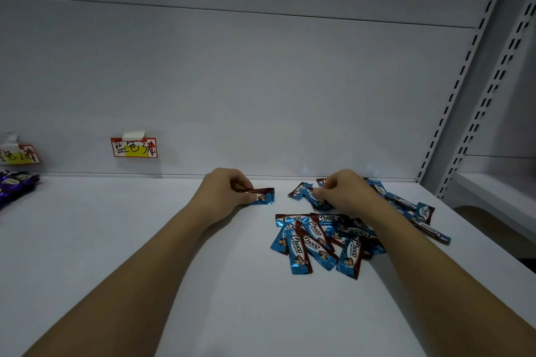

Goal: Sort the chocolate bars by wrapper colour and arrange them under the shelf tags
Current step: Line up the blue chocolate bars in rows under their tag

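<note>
A loose pile of several blue chocolate bars [322, 240] lies on the white shelf [145, 240], right of centre. My left hand [226, 188] pinches a small stack of blue bars [264, 196] flat on the shelf, left of the pile. At the pile's far end, my right hand [345, 191] has its curled fingers round another blue bar [314, 197]. A red-edged shelf tag [134, 148] with handwriting is taped to the back panel, left of both hands. Purple bars [14, 185] lie at the far left under a second tag [18, 155].
The shelf's back panel [261, 81] rises just behind the hands. Slotted uprights [464, 81] stand at the right, with a neighbouring shelf [493, 197] beyond them. Bare shelf surface lies under the red-edged tag and in front of the pile.
</note>
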